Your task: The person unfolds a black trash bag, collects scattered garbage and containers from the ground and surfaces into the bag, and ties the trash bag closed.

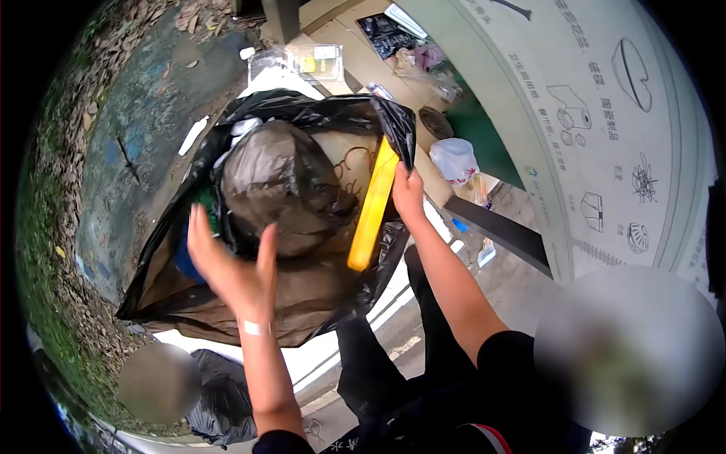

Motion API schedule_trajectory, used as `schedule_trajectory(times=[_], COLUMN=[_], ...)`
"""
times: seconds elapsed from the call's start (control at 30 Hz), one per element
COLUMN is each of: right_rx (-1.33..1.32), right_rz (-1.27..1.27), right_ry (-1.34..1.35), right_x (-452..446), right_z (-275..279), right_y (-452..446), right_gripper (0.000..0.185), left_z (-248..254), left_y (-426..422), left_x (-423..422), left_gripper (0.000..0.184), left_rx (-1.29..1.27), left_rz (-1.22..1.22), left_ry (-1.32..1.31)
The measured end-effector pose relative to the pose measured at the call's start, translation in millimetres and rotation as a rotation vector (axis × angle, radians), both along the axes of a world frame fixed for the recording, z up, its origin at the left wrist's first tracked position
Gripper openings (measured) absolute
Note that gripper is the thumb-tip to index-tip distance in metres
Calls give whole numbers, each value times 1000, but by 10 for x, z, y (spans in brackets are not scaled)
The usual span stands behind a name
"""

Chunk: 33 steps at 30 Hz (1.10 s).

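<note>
A large black garbage bag (318,331) lies spread wide in front of me. Inside its mouth sits a tied, bulging dark plastic bag (276,178). My left hand (234,265) is over the near left part of the opening, thumb and fingers apart, holding nothing. At the right rim, my right hand (408,193) is closed on the garbage bag's edge; its fingertips are partly hidden. Right beside those fingers, a flat yellow strip (370,216) slants down across the opening. Whether the right hand also grips this strip, I cannot tell.
Clear plastic food containers (318,62) lie beyond the bag. A white plastic bag (455,160) and other litter are to the right, near a dark metal bar (499,234) and a printed panel (605,151). Another black bag (221,397) stands at the lower left.
</note>
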State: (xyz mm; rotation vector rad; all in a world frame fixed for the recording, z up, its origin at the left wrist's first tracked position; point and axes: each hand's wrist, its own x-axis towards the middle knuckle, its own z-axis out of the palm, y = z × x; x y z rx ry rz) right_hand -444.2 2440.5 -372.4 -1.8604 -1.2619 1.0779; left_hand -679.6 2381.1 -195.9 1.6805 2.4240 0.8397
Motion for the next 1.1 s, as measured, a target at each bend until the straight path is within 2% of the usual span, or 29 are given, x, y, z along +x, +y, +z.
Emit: schedule_trajectory(times=[0.03,0.1,0.13,0.2,0.27,0.33,0.4,0.47,0.53,0.6,0.67,0.7,0.77,0.8,0.83,0.87,0.93,0.97,1.03,1.1], right_rx=[87,11,-47,226,86,50,68,-55,-249,-364,-488,-496,-284,-313,-488,-567,-603,-612,-531,-321], right_rz=[55,120,146,-52,-210,-131,-10,-50,77,132,-76,126,465,451,468,258,-243,-166,233,517], right_ry=[-6,-103,-158,-165,211,274,203,437,799,1183,795,298,-842,-986,-1102,-877,-453,-501,-717,-821], right_x=[175,337,433,791,966,1021,1022,1174,1363,1778,2014,2380,2765,2751,2796,2783,2739,2885,3303,3563], right_z=[-13,568,733,405,395,364,354,157,59,-356,-833,-1419,-2228,-2348,-2442,-2529,-2686,-2887,-3317,-3364], right_y=[-12,13,-10,-124,-108,-131,-101,-116,0,88,275,302,210,267,361,404,493,464,323,125], right_gripper=[27,24,23,23,23,24,25,30,36,48,59,66,85,92,96,91,82,71,48,26], left_z=[-201,-737,-1030,-1388,-1623,-1803,-2062,-2295,-2504,-2545,-2602,-2671,-2748,-2790,-2853,-2917,-2995,-3044,-3077,-3024], left_y=[195,382,407,251,62,-204,-308,-243,-69,174,199,182,153,135,106,80,14,-8,-42,-39], left_x=[90,240,328,381,395,524,632,626,530,546,569,553,579,582,576,584,600,613,614,620], left_gripper=[81,94,95,94,94,89,85,81,78,75,79,78,76,75,74,74,64,65,65,67], left_rx=[-59,-335,-559,-728,-752,-827,-935,-1050,-1030,-1032,-1054,-1042,-1018,-1007,-958,-978,-812,-770,-764,-697], left_rz=[-24,-9,12,-14,-69,-125,-163,-171,-157,-142,-131,-133,-148,-155,-164,-164,-167,-173,-180,-182], left_ry=[-17,25,74,148,155,185,210,271,324,364,355,355,363,380,375,385,318,308,328,317])
